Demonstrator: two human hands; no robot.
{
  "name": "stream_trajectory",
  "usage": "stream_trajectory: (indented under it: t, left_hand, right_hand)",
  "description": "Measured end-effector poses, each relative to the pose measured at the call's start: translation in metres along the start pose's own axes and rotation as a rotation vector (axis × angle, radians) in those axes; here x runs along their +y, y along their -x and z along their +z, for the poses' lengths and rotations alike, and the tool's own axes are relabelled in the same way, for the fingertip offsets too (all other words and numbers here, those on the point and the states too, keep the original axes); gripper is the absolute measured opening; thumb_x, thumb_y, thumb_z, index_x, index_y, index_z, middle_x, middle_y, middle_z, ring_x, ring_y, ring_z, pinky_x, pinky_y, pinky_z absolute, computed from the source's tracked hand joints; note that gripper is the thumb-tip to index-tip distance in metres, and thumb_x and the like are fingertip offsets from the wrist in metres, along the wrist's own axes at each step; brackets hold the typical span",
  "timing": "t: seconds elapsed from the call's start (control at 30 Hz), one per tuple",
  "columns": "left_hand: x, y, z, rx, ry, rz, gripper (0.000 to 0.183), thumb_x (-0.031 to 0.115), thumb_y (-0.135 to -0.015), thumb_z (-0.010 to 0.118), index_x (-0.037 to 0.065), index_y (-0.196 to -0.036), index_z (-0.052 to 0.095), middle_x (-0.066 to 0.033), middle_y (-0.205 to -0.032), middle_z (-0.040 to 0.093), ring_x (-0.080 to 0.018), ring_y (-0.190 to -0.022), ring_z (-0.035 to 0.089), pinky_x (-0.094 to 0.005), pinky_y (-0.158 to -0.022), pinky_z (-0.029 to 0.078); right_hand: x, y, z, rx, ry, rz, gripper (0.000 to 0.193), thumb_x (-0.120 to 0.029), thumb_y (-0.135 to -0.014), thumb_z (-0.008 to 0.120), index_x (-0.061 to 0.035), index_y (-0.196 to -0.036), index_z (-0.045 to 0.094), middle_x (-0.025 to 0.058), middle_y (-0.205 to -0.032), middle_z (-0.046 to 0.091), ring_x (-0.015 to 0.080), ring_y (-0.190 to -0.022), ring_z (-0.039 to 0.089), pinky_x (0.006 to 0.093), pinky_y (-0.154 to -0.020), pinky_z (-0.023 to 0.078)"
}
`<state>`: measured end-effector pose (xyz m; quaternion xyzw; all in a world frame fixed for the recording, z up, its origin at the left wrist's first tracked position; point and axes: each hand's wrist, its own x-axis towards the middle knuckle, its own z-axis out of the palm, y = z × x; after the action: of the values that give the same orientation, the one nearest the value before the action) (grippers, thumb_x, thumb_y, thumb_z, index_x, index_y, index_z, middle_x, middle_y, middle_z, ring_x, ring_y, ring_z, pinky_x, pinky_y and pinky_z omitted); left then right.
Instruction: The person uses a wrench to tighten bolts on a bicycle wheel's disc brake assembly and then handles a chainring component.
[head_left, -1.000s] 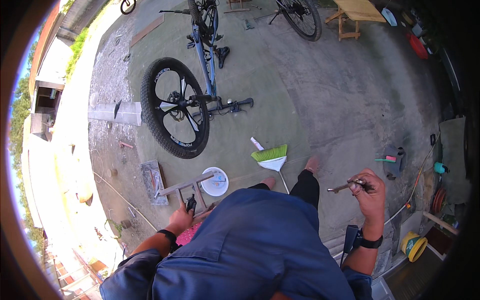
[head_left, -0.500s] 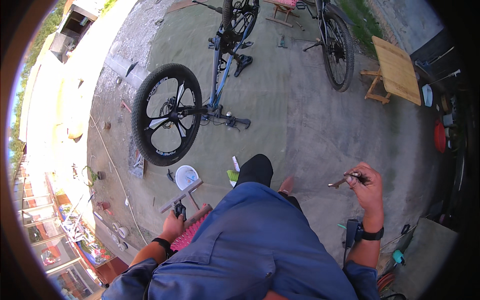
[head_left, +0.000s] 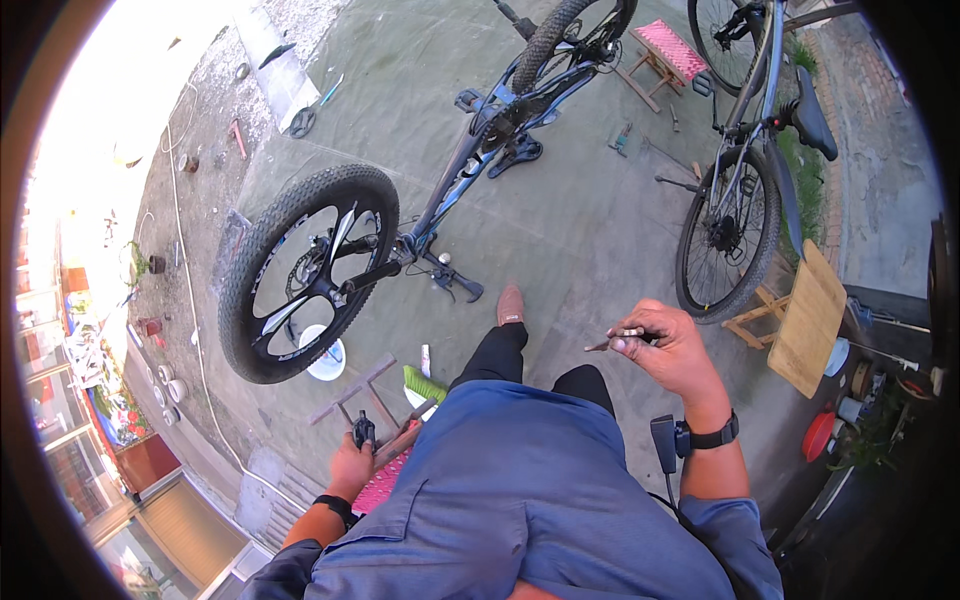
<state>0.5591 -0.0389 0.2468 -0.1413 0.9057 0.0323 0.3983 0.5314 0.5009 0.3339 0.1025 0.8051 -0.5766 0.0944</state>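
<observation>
From my remote view, at the far left the front wheel (head_left: pixel 322 275) of the upturned bike (head_left: pixel 452 190) stands up in its fork, so that part looks fitted. A white bucket (head_left: pixel 330 374) shows partly behind the tyre. Next I find my left hand (head_left: pixel 349 470), its fingers wrapped round a small black object (head_left: pixel 363 430) and, as far as I can judge, the wooden stool (head_left: pixel 400 441) with the pink seat; the stool looks carried at my side, not set down. A green broom (head_left: pixel 425 387) lies just beyond it. The bike rests saddle and handlebars down, not on its wheels, and neither hand touches it. Further right, my right hand (head_left: pixel 675 350) pinches a small metal tool (head_left: pixel 622 338) between thumb and fingers, raised clear of the ground and against no part of the bike. I judge things to be between steps: tool unapplied, bike inverted. I can't tell whether every bolt is tight. Rightmost, a second bike (head_left: pixel 738 190) stands upright behind a folding table (head_left: pixel 808 325).
</observation>
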Motion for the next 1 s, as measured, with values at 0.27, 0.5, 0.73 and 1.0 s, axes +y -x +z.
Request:
stream_trajectory:
  t: [0.27,0.5,0.73,1.0]
  left_hand:
    - [0.080,-0.004,0.024,0.039,0.151,-0.080,0.042,0.031,-0.092,0.053,-0.001,-0.119,0.047,-0.0318,-0.092,0.065,-0.0495,-0.088,0.063,-0.0562,-0.078,0.049]
    - [0.171,0.031,0.027,0.097,0.189,-0.282,0.041,0.032,-0.093,0.053,0.000,-0.117,0.048,-0.0314,-0.090,0.065,-0.0498,-0.086,0.063,-0.0566,-0.077,0.048]
    - [0.244,0.045,0.024,0.182,0.143,-0.335,0.038,0.034,-0.094,0.052,0.000,-0.112,0.049,-0.0308,-0.089,0.065,-0.0495,-0.086,0.062,-0.0562,-0.076,0.048]
    - [0.292,-0.009,0.049,0.132,0.172,-0.254,0.041,0.035,-0.094,0.051,0.001,-0.116,0.049,-0.0285,-0.085,0.066,-0.0470,-0.081,0.064,-0.0560,-0.073,0.049]
  right_hand:
    - [0.020,-0.123,-0.037,-0.300,-0.145,-0.016,0.012,-0.007,-0.081,0.074,-0.0014,-0.091,0.070,0.0055,-0.082,0.063,0.0132,-0.074,0.060,0.0280,-0.065,0.047]
    - [0.061,-0.195,-0.092,-0.535,-0.160,-0.074,0.012,-0.006,-0.080,0.074,-0.0022,-0.091,0.070,0.0054,-0.083,0.064,0.0121,-0.077,0.060,0.0265,-0.067,0.047]
    - [0.099,-0.225,-0.173,-0.617,-0.078,0.097,0.012,-0.009,-0.081,0.074,-0.0013,-0.089,0.070,0.0053,-0.078,0.064,0.0150,-0.070,0.056,0.0278,-0.063,0.044]
    - [0.128,-0.227,-0.184,-0.623,0.019,0.059,0.008,-0.005,-0.077,0.073,-0.0040,-0.085,0.072,0.0055,-0.073,0.062,0.0171,-0.070,0.057,0.0293,-0.064,0.045]
